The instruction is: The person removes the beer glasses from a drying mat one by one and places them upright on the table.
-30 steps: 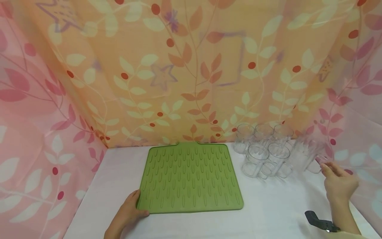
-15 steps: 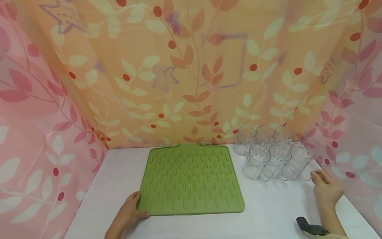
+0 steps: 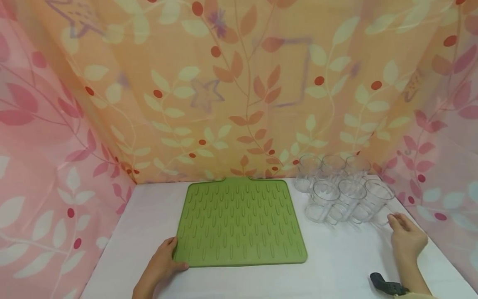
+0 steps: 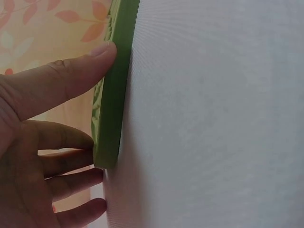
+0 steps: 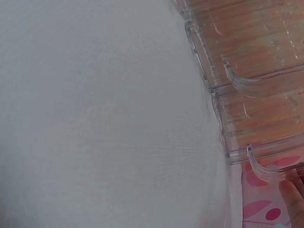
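Note:
My left hand (image 3: 161, 261) rests at the near left corner of a green ribbed drying mat (image 3: 239, 224). In the left wrist view its thumb lies along the mat's front edge (image 4: 114, 99), and the loosely extended fingers touch the side. At the right, my right hand (image 3: 408, 236) pinches the handle of a clear glass mug (image 3: 378, 201), which stands upright at the right end of the front row. The right wrist view shows this mug's handle (image 5: 266, 173) against a fingertip; most of the hand is out of that frame.
More clear glass mugs stand close together: a middle mug (image 3: 351, 201) and a left mug (image 3: 323, 201) in front, with a back row (image 3: 333, 170) behind. White cloth (image 3: 336, 257) covers the table. Patterned fabric walls (image 3: 246, 83) enclose the back and sides.
My right hand has moved left and toward me, bringing the glass mug beside the front row, where it now stands still. My left hand has stayed on the mat's corner.

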A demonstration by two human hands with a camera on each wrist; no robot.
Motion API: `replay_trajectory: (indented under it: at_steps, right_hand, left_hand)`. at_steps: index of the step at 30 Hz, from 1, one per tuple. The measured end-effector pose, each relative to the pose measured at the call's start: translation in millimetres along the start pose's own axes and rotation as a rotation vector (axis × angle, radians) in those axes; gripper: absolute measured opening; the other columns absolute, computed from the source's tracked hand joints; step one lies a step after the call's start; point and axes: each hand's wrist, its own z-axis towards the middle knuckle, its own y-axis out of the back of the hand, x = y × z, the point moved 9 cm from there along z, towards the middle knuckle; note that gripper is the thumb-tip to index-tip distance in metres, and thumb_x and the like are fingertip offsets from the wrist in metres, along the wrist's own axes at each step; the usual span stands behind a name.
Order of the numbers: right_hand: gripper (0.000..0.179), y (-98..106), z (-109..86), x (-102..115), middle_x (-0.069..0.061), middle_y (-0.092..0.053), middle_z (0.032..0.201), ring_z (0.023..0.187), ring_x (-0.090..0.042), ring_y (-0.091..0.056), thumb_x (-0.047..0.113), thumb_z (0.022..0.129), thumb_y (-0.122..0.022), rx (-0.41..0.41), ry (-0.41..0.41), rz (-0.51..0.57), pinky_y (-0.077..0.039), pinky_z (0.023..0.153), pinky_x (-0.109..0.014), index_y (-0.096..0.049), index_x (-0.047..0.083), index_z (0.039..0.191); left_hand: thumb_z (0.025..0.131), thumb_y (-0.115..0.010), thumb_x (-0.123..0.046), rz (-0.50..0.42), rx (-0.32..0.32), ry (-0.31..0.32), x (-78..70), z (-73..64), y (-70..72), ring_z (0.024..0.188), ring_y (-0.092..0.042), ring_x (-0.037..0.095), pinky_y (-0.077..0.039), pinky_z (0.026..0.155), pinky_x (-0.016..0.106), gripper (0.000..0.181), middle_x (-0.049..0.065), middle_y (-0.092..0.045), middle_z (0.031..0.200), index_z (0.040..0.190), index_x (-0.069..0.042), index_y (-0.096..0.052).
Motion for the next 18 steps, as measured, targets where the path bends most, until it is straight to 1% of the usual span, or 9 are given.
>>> replay_trajectory:
  at_steps: [4,6,10,12,13,14,16,17,18]
  right_hand:
    - [0.020,1.1,-3.1,4.1,0.035,-0.060,0.063,0.061,0.018,-0.057,0.010,0.085,-0.074,-0.009,0.038,-0.051,-0.042,0.053,0.001,-0.075,0.028,0.094]
    - [0.022,0.6,-4.1,4.4,0.035,-0.060,0.063,0.059,0.018,-0.057,0.010,0.085,-0.073,-0.006,0.035,-0.045,-0.042,0.054,0.001,-0.073,0.031,0.090]
    - [0.029,0.3,-2.9,3.4,0.033,-0.060,0.061,0.057,0.017,-0.057,0.008,0.084,-0.073,0.012,0.003,-0.024,-0.044,0.056,0.001,-0.069,0.036,0.079]
    - [0.024,0.6,-2.4,2.1,0.035,-0.060,0.062,0.057,0.018,-0.057,0.009,0.084,-0.073,0.027,-0.014,-0.047,-0.045,0.057,0.002,-0.073,0.032,0.088]
    - [0.021,0.9,-2.3,2.1,0.035,-0.059,0.062,0.057,0.018,-0.057,0.009,0.085,-0.073,0.035,-0.020,-0.062,-0.045,0.057,0.002,-0.074,0.028,0.095]
    - [0.022,1.3,-2.5,2.4,0.037,-0.058,0.062,0.058,0.019,-0.056,0.011,0.085,-0.073,0.046,-0.026,-0.084,-0.045,0.057,0.003,-0.074,0.021,0.105]
    - [0.037,2.7,-3.6,3.5,0.040,-0.055,0.063,0.060,0.022,-0.054,0.013,0.087,-0.072,0.065,-0.040,-0.118,-0.044,0.058,0.004,-0.067,0.005,0.122]
    - [0.045,3.3,-4.2,4.7,0.042,-0.053,0.064,0.061,0.023,-0.053,0.014,0.087,-0.071,0.073,-0.044,-0.135,-0.043,0.059,0.004,-0.061,-0.003,0.128]
    - [0.048,4.1,-4.6,6.1,0.043,-0.052,0.064,0.062,0.024,-0.053,0.014,0.088,-0.071,0.078,-0.045,-0.146,-0.043,0.059,0.005,-0.058,-0.006,0.129]
  left_hand:
    - [0.065,-0.088,-0.027,0.006,0.001,-0.010,-0.1,-0.2,0.5,0.134,-0.037,0.052,-0.034,0.109,0.063,0.104,0.033,-0.039,0.146,0.142,0.015,-0.033]
    - [0.065,-0.088,-0.027,0.014,0.003,-0.015,0.2,0.0,1.9,0.133,-0.038,0.052,-0.035,0.108,0.063,0.103,0.032,-0.040,0.145,0.142,0.014,-0.035]
    - [0.064,-0.089,-0.025,0.031,0.008,-0.026,0.1,1.3,5.0,0.131,-0.041,0.052,-0.037,0.106,0.064,0.100,0.031,-0.043,0.144,0.141,0.012,-0.039]
    - [0.064,-0.089,-0.023,0.028,0.011,-0.027,0.6,1.4,6.0,0.131,-0.041,0.052,-0.038,0.105,0.064,0.098,0.031,-0.043,0.143,0.141,0.012,-0.040]
    - [0.063,-0.089,-0.023,0.025,0.012,-0.027,0.6,1.2,6.3,0.131,-0.041,0.053,-0.038,0.105,0.064,0.098,0.031,-0.044,0.143,0.140,0.013,-0.040]
    - [0.063,-0.089,-0.022,0.022,0.013,-0.027,0.5,1.0,6.3,0.131,-0.041,0.053,-0.038,0.105,0.064,0.098,0.031,-0.044,0.143,0.140,0.013,-0.040]
    - [0.063,-0.089,-0.022,0.017,0.011,-0.027,0.0,0.6,6.6,0.131,-0.041,0.053,-0.037,0.106,0.064,0.098,0.032,-0.044,0.143,0.140,0.013,-0.040]
    - [0.063,-0.089,-0.022,0.014,0.010,-0.026,-0.4,0.3,6.8,0.131,-0.041,0.053,-0.037,0.106,0.064,0.098,0.032,-0.044,0.143,0.140,0.013,-0.040]
    - [0.063,-0.089,-0.021,0.012,0.009,-0.025,-0.8,0.2,7.0,0.131,-0.041,0.053,-0.037,0.106,0.064,0.098,0.032,-0.043,0.143,0.140,0.013,-0.040]
